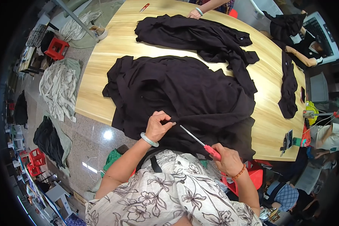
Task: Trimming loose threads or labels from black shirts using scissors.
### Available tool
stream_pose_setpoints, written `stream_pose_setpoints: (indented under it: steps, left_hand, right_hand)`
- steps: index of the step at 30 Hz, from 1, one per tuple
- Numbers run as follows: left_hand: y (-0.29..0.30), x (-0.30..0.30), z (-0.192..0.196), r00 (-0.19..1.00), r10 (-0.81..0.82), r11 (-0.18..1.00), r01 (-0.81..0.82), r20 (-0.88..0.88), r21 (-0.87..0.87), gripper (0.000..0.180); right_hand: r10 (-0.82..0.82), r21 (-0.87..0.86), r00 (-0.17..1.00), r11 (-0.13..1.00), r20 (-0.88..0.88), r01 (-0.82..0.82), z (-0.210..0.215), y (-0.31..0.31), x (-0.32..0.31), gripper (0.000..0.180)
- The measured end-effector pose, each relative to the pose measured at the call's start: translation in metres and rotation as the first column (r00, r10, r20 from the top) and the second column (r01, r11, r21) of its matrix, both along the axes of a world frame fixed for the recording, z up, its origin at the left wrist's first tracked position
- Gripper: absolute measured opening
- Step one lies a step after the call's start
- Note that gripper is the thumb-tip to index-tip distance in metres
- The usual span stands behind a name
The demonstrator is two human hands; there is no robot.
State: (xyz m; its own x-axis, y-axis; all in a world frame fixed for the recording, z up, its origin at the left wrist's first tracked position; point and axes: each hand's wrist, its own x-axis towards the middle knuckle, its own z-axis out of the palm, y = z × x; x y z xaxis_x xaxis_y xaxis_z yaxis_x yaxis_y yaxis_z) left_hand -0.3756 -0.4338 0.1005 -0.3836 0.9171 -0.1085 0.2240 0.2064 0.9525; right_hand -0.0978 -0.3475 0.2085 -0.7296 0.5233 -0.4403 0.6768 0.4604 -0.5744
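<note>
Floral shirt (150, 197), red-handled tool (208, 148), label-like speck (242, 38)

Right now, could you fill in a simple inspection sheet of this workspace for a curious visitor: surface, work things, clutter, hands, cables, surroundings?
Surface: light wood-grain table, partly covered by dark cloth.
Job's things: near dark garment, spread in folds; red-handled tool with a slim metal shaft.
Clutter: far dark garment; narrow dark cloth at the right; small red snips at the far side.
Hands: left hand over the near garment, grip unclear; right hand closed around the tool's handle.
Cables: pale cord-like lines beyond the table's right side; exact kind unclear.
Surroundings: co-worker's hand at the far garment; red stool and pale cloth heap at left.
</note>
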Motion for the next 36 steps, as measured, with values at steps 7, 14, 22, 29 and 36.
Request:
stream_pose_setpoints:
  steps: [7, 14, 22, 29, 36]
  left_hand:
    - [0.001, -0.007, 0.004, 0.959, 0.001, 0.991, 0.036, -0.283, 0.127, 0.01]
    - [-0.001, -0.008, 0.006, 0.994, -0.03, 0.99, 0.044, -0.103, 0.134, 0.016]
    - [-0.043, -0.045, 0.016, 0.843, -0.259, 0.964, 0.199, -0.471, -0.174, 0.029]
    - [-0.05, -0.045, 0.014, 0.997, -0.081, 0.994, 0.08, -0.003, -0.079, 0.019]
    - [-0.049, -0.04, 0.017, 0.985, -0.039, 0.999, 0.044, -0.169, 0.026, 0.014]
  right_hand:
    - [0.061, 0.027, 0.998, 0.998, 0.025, -0.062, 0.017, -0.001, -0.011, 0.019]
    - [0.062, 0.042, 0.993, 0.997, 0.101, -0.067, 0.014, -0.005, -0.022, 0.023]
    - [0.004, 0.018, 0.998, 1.0, -0.061, -0.003, -0.002, -0.013, -0.014, 0.026]
    - [0.094, 0.012, 0.994, 0.996, -0.06, -0.093, 0.002, -0.004, -0.028, 0.027]
    - [0.212, 0.029, 0.976, 0.977, -0.053, -0.21, 0.008, 0.0, -0.04, 0.026]
